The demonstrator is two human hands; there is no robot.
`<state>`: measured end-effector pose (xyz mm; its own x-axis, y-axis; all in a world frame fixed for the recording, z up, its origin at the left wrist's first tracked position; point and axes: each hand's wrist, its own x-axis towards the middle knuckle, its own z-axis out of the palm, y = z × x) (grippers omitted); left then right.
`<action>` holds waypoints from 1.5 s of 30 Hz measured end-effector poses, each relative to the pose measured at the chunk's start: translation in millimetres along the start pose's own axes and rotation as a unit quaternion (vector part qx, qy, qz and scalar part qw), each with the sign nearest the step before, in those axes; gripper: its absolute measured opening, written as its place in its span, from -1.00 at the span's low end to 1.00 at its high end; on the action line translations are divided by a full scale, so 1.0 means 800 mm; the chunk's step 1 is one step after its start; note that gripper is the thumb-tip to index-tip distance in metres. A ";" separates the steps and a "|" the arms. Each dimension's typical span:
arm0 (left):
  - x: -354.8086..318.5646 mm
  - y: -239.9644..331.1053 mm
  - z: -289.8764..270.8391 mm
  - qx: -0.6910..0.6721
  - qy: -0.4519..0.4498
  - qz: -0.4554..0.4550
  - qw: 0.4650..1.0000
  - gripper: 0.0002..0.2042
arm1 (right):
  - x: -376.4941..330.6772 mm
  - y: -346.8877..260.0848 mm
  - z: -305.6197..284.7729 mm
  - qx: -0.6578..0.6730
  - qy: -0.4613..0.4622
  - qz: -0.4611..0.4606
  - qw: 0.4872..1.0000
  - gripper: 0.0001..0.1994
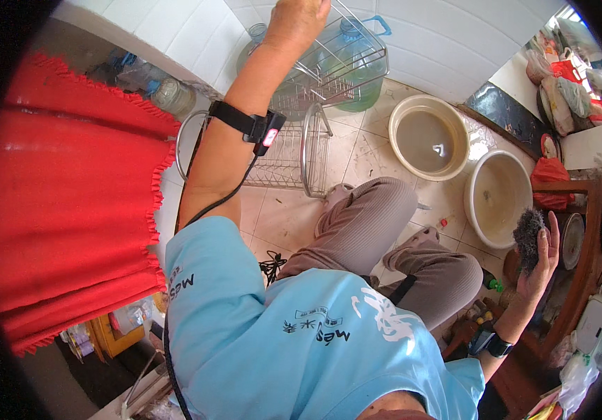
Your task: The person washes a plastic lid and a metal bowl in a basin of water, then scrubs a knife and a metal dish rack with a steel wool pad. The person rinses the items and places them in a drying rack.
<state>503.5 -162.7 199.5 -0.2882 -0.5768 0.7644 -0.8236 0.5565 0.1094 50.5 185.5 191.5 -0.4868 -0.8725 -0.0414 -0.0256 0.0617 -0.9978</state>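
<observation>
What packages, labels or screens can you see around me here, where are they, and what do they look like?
Plastic bags: heaped on the counter at upper right, crumpled, red, white and green.
Clear bag: lower right corner, crinkled, see-through.
Water jugs: against the tiled wall behind the wire rack, large, clear greenish, blue handle.
Wrist device: on the left forearm, black strap, small pinkish face.
No signs visible.

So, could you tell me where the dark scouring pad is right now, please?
In the head view, the dark scouring pad is far right, held up in the right hand, just beside the nearer of two beige basins on the tiled floor.
</observation>
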 end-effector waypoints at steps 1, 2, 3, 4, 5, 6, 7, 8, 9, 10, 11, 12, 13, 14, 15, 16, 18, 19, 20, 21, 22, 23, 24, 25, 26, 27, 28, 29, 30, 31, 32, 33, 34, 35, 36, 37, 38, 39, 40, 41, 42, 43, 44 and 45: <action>-0.001 0.000 0.011 0.022 -0.002 0.029 0.999 -0.82 | 0.000 0.001 0.000 -0.004 0.005 0.000 1.000 -0.44; -0.001 -0.001 0.020 0.045 -0.004 0.058 0.997 -0.82 | 0.001 0.001 0.001 -0.007 0.006 0.009 1.000 -0.44; -0.002 -0.003 0.028 0.074 0.005 0.092 0.993 -0.83 | 0.001 0.002 0.001 0.001 0.008 0.004 1.000 -0.45; -0.003 -0.005 0.033 0.103 0.013 0.125 0.987 -0.83 | 0.003 0.003 0.002 0.010 0.005 0.009 1.000 -0.45; -0.003 -0.006 0.036 0.133 0.023 0.158 0.978 -0.84 | 0.004 0.004 0.004 0.020 0.002 0.014 1.000 -0.45; -0.003 -0.008 0.038 0.133 0.031 0.164 0.977 -0.85 | 0.007 0.005 0.006 0.020 0.000 0.016 1.000 -0.45; -0.002 -0.009 0.037 0.133 0.039 0.170 0.976 -0.87 | 0.010 0.007 0.010 0.020 -0.003 0.018 1.000 -0.46; -0.002 -0.010 0.035 0.134 0.046 0.177 0.974 -0.88 | 0.013 0.009 0.014 0.030 -0.017 0.013 0.999 -0.46; -0.001 -0.011 0.031 0.105 0.037 0.160 0.981 -0.89 | 0.017 0.011 0.019 0.020 -0.017 0.020 0.999 -0.46; -0.001 -0.012 0.025 0.077 0.026 0.143 0.986 -0.89 | 0.020 0.015 0.025 0.019 -0.028 0.021 0.999 -0.46; -0.001 -0.012 0.020 0.049 0.016 0.124 0.991 -0.89 | 0.024 0.018 0.032 0.027 -0.040 0.029 0.998 -0.46; 0.000 -0.010 0.015 0.028 0.020 0.099 0.994 -0.88 | 0.028 0.022 0.039 0.012 -0.039 0.020 0.999 -0.46; 0.000 -0.009 0.010 0.007 0.023 0.073 0.997 -0.87 | 0.032 0.025 0.046 0.006 -0.038 0.020 0.999 -0.46; -0.001 -0.006 0.005 -0.013 0.026 0.047 0.998 -0.85 | 0.035 0.029 0.053 0.015 -0.046 0.026 0.998 -0.46; -0.002 -0.003 0.002 -0.037 0.022 0.022 0.999 -0.83 | 0.039 0.032 0.059 -0.013 -0.031 0.022 0.999 -0.48; -0.002 0.001 -0.001 -0.063 0.019 -0.003 0.998 -0.82 | 0.042 0.034 0.065 -0.022 -0.035 0.014 0.999 -0.48; -0.003 0.009 -0.004 -0.098 0.008 -0.043 0.994 -0.80 | 0.050 0.038 0.077 -0.009 -0.049 0.022 0.999 -0.49; -0.003 0.012 -0.006 -0.108 0.002 -0.057 0.993 -0.79 | 0.053 0.040 0.084 -0.012 -0.058 0.021 0.998 -0.49; -0.004 0.016 -0.007 -0.117 -0.005 -0.072 0.991 -0.79 | 0.058 0.041 0.092 -0.002 -0.064 0.027 0.998 -0.49; -0.006 0.020 -0.009 -0.114 -0.018 -0.077 0.990 -0.79 | 0.062 0.042 0.101 0.023 -0.081 0.037 0.996 -0.50; -0.007 0.023 -0.010 -0.111 -0.031 -0.083 0.990 -0.79 | 0.068 0.043 0.113 0.014 -0.091 0.048 0.995 -0.50; -0.009 0.027 -0.010 -0.108 -0.043 -0.089 0.989 -0.79 | 0.074 0.043 0.125 0.021 -0.113 0.063 0.991 -0.50; -0.009 0.031 -0.007 -0.133 -0.030 -0.081 0.987 -0.79 | 0.081 0.044 0.139 0.027 -0.135 0.079 0.987 -0.50; -0.008 0.036 -0.002 -0.158 -0.016 -0.076 0.984 -0.79 | 0.087 0.044 0.155 0.021 -0.168 0.087 0.982 -0.49; -0.008 0.042 0.003 -0.182 -0.002 -0.070 0.981 -0.79 | 0.096 0.044 0.170 -0.004 -0.197 0.117 0.973 -0.47; -0.007 0.045 0.007 -0.186 0.002 -0.060 0.981 -0.80 | 0.103 0.046 0.190 0.014 -0.220 0.122 0.968 -0.45; -0.005 0.047 0.012 -0.190 0.006 -0.050 0.980 -0.80 | 0.108 0.050 0.209 0.026 -0.230 0.145 0.962 -0.43; -0.004 0.048 0.015 -0.195 0.011 -0.040 0.980 -0.80 | 0.112 0.053 0.226 0.048 -0.258 0.146 0.954 -0.38; -0.003 0.048 0.016 -0.196 0.014 -0.035 0.980 -0.81 | 0.115 0.057 0.242 0.083 -0.294 0.150 0.940 -0.33; -0.002 0.049 0.017 -0.197 0.017 -0.029 0.980 -0.81 | 0.117 0.062 0.258 0.091 -0.297 0.151 0.938 -0.23; -0.001 0.049 0.017 -0.199 0.020 -0.024 0.980 -0.81 | 0.118 0.065 0.271 0.094 -0.294 0.155 0.938 -0.21; 0.001 0.050 0.015 -0.203 0.015 -0.029 0.979 -0.82 | 0.118 0.066 0.280 0.103 -0.305 0.154 0.934 -0.18; 0.002 0.051 0.013 -0.208 0.010 -0.033 0.977 -0.82 | 0.117 0.066 0.288 0.112 -0.316 0.153 0.930 -0.16; 0.003 0.053 0.010 -0.213 0.005 -0.037 0.976 -0.82 | 0.117 0.065 0.296 0.125 -0.307 0.155 0.931 -0.18; 0.004 0.056 0.008 -0.206 0.010 -0.033 0.978 -0.82 | 0.116 0.061 0.300 0.135 -0.319 0.143 0.927 -0.19; 0.005 0.060 0.006 -0.198 0.014 -0.027 0.980 -0.82 | 0.115 0.056 0.302 0.143 -0.321 0.139 0.926 -0.20; 0.008 0.064 0.004 -0.193 0.018 -0.020 0.981 -0.82 | 0.115 0.049 0.302 0.148 -0.312 0.140 0.928 -0.21; 0.007 0.069 0.004 -0.184 0.037 0.004 0.982 -0.83 | 0.113 0.042 0.301 0.148 -0.316 0.124 0.929 -0.22; 0.005 0.075 0.004 -0.178 0.054 0.027 0.982 -0.83 | 0.112 0.034 0.298 0.145 -0.308 0.115 0.933 -0.23; 0.004 0.082 0.006 -0.175 0.070 0.050 0.981 -0.83 | 0.110 0.026 0.291 0.135 -0.318 0.110 0.932 -0.24; 0.004 0.086 0.008 -0.153 0.057 0.065 0.984 -0.84 | 0.110 0.019 0.285 0.127 -0.307 0.103 0.937 -0.25; 0.004 0.087 0.009 -0.131 0.043 0.082 0.987 -0.85 | 0.112 0.014 0.281 0.113 -0.316 0.099 0.937 -0.26; 0.002 0.088 0.011 -0.110 0.029 0.097 0.989 -0.86 | 0.112 0.012 0.279 0.099 -0.305 0.102 0.942 -0.26; 0.001 0.090 0.013 -0.085 0.014 0.112 0.990 -0.87 | 0.114 0.013 0.280 0.103 -0.304 0.074 0.944 -0.30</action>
<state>438.8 -129.4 201.4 -0.4384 -0.4116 0.7990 -0.6462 0.7622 0.0381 201.1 -2.2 165.8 0.1217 -0.9824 -0.1416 0.2051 0.1645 -0.9648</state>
